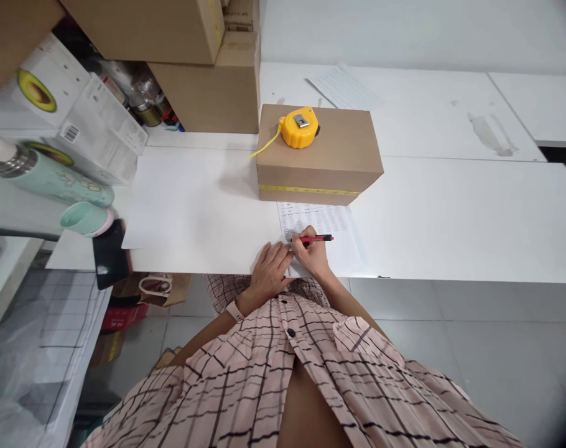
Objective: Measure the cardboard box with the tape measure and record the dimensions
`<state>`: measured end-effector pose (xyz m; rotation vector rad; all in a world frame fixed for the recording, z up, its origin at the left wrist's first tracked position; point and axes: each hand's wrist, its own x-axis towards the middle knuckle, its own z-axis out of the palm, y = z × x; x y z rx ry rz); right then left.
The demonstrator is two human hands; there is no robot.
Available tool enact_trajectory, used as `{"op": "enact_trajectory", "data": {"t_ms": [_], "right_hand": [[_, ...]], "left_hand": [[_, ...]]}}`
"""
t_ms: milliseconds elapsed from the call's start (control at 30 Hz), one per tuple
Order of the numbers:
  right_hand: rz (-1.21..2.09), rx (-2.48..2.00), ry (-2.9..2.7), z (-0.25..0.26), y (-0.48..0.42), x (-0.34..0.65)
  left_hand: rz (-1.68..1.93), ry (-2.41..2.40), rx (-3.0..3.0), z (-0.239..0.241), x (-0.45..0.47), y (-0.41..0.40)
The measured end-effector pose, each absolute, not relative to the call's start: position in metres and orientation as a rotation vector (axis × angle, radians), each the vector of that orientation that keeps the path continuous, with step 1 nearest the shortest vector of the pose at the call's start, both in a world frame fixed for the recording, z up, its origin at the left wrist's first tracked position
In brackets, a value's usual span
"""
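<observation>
A red and black pen (321,238) is gripped in my right hand (311,252), its tip down at the left part of a printed sheet (341,231). My left hand (272,267) lies flat, fingers stretched, at the table's front edge and by the sheet's lower left corner. Just beyond the hands stands a closed cardboard box (339,143) with yellow tape along its near side; it seems to cover the sheet's far end. On top of the box rests a yellow tape measure (300,128), a short length of its tape sticking out to the left.
Larger cardboard boxes (208,93) are stacked at the back left. A mint thermos (59,180), its cup (84,218) and a dark phone (110,255) are at the left of the white table (460,218). Another paper (343,87) lies behind the box.
</observation>
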<state>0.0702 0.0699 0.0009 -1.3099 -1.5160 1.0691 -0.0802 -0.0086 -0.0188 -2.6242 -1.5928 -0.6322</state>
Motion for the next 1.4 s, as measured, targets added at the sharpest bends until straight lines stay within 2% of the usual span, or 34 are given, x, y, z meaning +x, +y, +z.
{"op": "enact_trajectory", "data": {"t_ms": [1400], "right_hand": [[1.070,-1.353,-1.447,0.011,0.068,0.070]], "left_hand": [[-0.694,-1.584,-2.599,-0.014,-0.078,-0.008]]}}
